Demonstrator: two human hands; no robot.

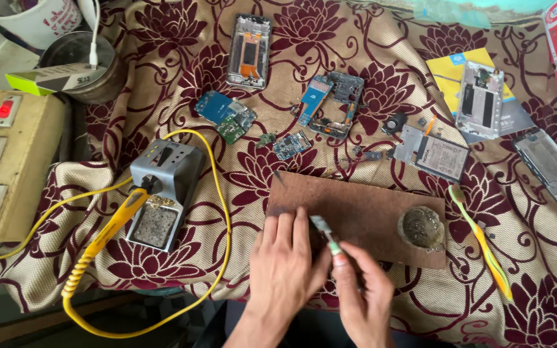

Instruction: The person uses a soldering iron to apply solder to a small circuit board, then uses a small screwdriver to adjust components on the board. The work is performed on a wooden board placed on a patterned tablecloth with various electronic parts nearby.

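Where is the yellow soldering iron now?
In the head view, the yellow soldering iron rests in its grey stand on the left, away from both hands, beside the switch box.

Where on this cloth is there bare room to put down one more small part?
Bare cloth lies between the soldering stand and the brown board, and low right beyond the toothbrush. The board's middle, between the hands and the round tin, is bare too. The strip above the board is crowded with circuit boards.
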